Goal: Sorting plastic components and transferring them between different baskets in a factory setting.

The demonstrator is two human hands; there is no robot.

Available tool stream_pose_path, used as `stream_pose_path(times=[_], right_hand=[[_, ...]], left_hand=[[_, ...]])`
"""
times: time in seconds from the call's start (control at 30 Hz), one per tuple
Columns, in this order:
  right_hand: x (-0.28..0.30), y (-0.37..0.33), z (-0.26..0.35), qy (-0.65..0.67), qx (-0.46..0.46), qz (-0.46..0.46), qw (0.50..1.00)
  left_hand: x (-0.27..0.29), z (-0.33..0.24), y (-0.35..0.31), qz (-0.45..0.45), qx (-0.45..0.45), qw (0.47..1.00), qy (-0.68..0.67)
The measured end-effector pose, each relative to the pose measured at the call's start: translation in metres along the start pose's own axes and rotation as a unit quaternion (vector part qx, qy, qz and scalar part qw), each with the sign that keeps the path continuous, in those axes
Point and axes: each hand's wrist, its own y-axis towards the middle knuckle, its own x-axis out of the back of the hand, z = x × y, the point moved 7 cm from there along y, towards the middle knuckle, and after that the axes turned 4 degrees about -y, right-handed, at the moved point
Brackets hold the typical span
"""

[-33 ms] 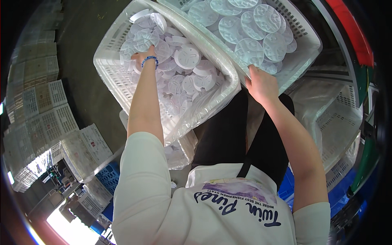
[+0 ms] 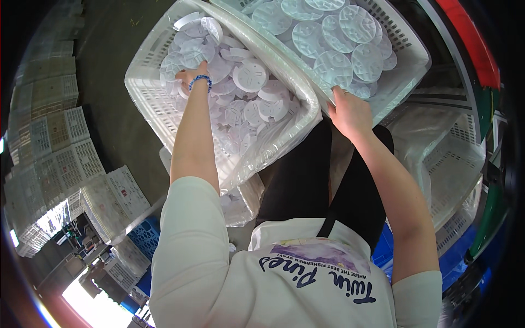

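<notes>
My left hand (image 2: 191,73), with a blue beaded bracelet at the wrist, reaches into a white crate (image 2: 143,90) heaped with white round plastic caps. Its thumb and fingers close about a round plastic cap (image 2: 195,52) near the far left of the heap; the fingertips are hidden among the pieces. To the right, my right hand (image 2: 351,113) grips the near rim of a second crate (image 2: 407,54), where clear plastic liner (image 2: 322,94) folds over the edge. Larger clear round discs (image 2: 333,66) fill that crate.
Stacked white crates (image 2: 57,142) line the left side. Another crate with similar pieces (image 2: 240,202) sits below the left one. Liner-covered crates (image 2: 451,164) stand at the right, beside a red and green frame (image 2: 473,41). A blue crate (image 2: 145,238) is at lower left.
</notes>
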Motion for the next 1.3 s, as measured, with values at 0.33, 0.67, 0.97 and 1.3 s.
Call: stream_pose_path(times=[0.33,0.67,0.97,1.3], right_hand=[[-0.006,0.000,-0.004,-0.004,-0.021,0.015,1.000],[-0.002,-0.001,-0.002,-0.011,-0.006,-0.015,1.000],[-0.002,-0.002,0.015,0.034,0.023,-0.002,0.999],[-0.003,0.002,0.006,0.003,-0.010,0.023,1.000]], left_hand=[[0.130,0.013,-0.010,0.297,-0.097,0.891,-0.329],[0.195,0.083,-0.066,0.386,-0.045,0.890,-0.240],[-0.012,0.122,-0.029,0.314,-0.265,0.904,0.121],[0.114,0.082,-0.033,0.258,-0.227,0.938,-0.044]])
